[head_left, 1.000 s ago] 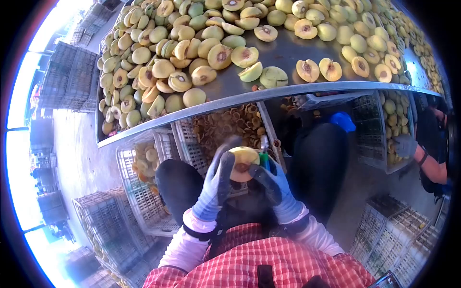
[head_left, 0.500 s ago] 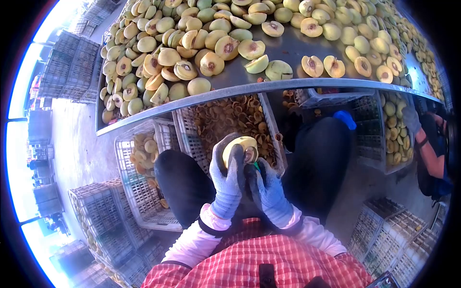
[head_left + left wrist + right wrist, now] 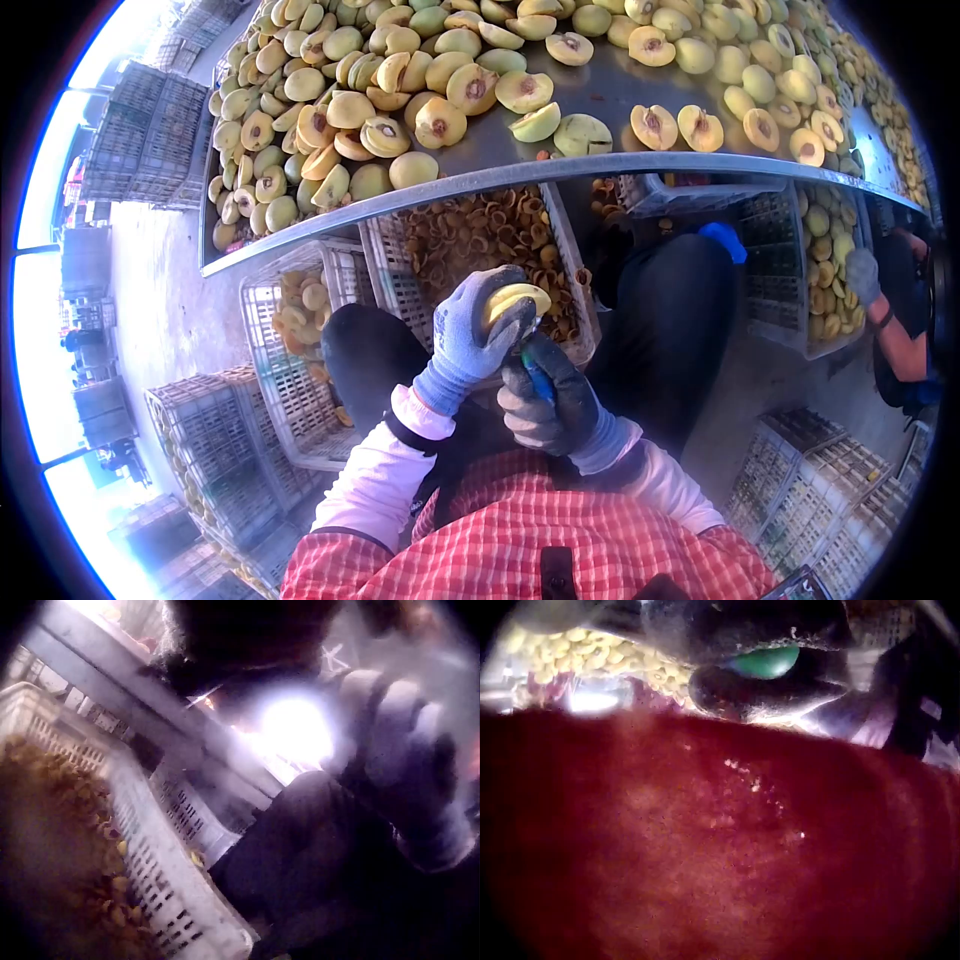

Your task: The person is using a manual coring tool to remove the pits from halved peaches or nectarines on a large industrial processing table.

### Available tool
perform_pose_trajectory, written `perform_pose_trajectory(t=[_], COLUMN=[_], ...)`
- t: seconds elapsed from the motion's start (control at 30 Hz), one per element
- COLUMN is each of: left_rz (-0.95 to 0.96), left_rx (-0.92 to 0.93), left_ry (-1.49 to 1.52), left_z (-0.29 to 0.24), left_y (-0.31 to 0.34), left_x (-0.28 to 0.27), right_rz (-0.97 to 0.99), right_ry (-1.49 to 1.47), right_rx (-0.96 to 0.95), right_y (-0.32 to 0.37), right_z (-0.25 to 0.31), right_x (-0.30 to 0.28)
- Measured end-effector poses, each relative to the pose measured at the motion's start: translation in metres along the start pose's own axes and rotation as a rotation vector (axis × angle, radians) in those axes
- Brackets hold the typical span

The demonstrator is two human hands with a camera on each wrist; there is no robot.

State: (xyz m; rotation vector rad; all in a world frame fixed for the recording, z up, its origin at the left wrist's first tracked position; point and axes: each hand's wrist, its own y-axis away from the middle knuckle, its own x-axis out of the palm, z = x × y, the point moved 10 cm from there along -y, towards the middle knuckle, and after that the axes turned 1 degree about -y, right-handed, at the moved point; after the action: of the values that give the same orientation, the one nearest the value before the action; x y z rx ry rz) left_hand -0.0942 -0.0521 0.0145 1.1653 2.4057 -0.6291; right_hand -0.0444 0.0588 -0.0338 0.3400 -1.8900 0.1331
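Note:
In the head view the gloved left hand (image 3: 472, 325) grips a yellow fruit half (image 3: 515, 302), thumb on its near side. Just below and right of the fruit, the gloved right hand (image 3: 553, 398) has its fingers curled round a blue-green handle (image 3: 537, 377); the tool's working end is mostly hidden near the fruit. In the right wrist view the green handle (image 3: 766, 661) shows between dark gloved fingers (image 3: 750, 630). The left wrist view shows the right hand's curled fingers (image 3: 401, 742); the fruit cannot be made out there.
A metal table (image 3: 590, 165) heaped with fruit halves spans the far side. Below it stands a crate (image 3: 385, 262) of brown scraps, with a crate (image 3: 290, 400) of fruit halves to its left. Stacked crates flank both sides; another person's gloved hand (image 3: 862, 277) is at the right.
The fruit has been turned from its cut face showing to edge-on. The left hand has rolled over it, and the right hand has turned, showing its curled fingers and the handle.

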Motion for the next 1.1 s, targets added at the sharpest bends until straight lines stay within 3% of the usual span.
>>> perform_pose_trajectory(t=[0.13,0.3,0.37,0.47,0.5,0.53,0.57,0.6,0.7,0.8,0.83,0.87,0.9,0.97,1.0,1.07,1.1], left_rz=[0.071,0.121,0.129,0.015,-0.039,-0.080,-0.189,-0.218,-0.554,-0.847,-0.868,-0.873,-0.757,-0.524,-0.633,-0.543,-0.484], left_rx=[-0.217,-0.084,-0.065,-0.322,-0.587,-0.572,-0.726,-0.720,-0.850,-0.575,-0.465,-0.407,-0.385,-0.484,-0.453,-0.171,-0.164], left_ry=[0.157,0.005,-0.004,0.400,0.674,0.675,0.894,1.248,1.279,0.691,0.407,0.150,-0.349,-0.799,-0.586,-0.545,-0.606], left_z=[0.026,0.023,0.021,0.033,0.044,0.048,0.070,0.067,0.103,0.115,0.106,0.104,0.122,0.141,0.091,0.038,0.032], left_y=[0.009,0.015,0.013,0.024,0.038,0.044,0.051,0.060,0.092,0.109,0.106,0.109,0.112,0.097,0.060,-0.005,-0.037], left_x=[0.014,0.013,0.012,0.019,0.029,0.031,0.038,0.048,0.010,-0.121,-0.164,-0.197,-0.224,-0.230,-0.207,-0.169,-0.156], right_rz=[0.117,0.092,0.179,0.176,0.152,0.148,0.144,0.137,0.088,-0.081,-0.131,-0.044,-0.085,-0.163,-0.168,-0.331,-0.415], right_ry=[-0.187,-0.280,-0.324,-0.265,-0.227,-0.077,0.075,0.223,0.134,0.162,0.193,0.158,0.162,0.161,0.221,0.376,0.454], right_rx=[0.054,0.102,0.110,0.102,0.093,0.059,0.023,-0.013,-0.042,-0.010,-0.003,0.024,0.006,-0.046,-0.053,-0.080,-0.094], right_y=[0.002,-0.001,-0.003,-0.007,-0.007,-0.006,-0.004,-0.002,-0.004,-0.003,-0.003,-0.006,-0.007,-0.011,-0.012,-0.012,-0.010], right_z=[-0.006,-0.018,-0.018,-0.014,-0.014,-0.011,-0.008,-0.006,0.004,-0.003,-0.002,-0.003,-0.001,0.005,0.008,0.009,0.012], right_x=[0.010,-0.004,0.008,0.011,0.009,0.009,0.009,0.008,-0.001,-0.022,-0.026,-0.022,-0.025,-0.032,-0.028,-0.019,-0.018])
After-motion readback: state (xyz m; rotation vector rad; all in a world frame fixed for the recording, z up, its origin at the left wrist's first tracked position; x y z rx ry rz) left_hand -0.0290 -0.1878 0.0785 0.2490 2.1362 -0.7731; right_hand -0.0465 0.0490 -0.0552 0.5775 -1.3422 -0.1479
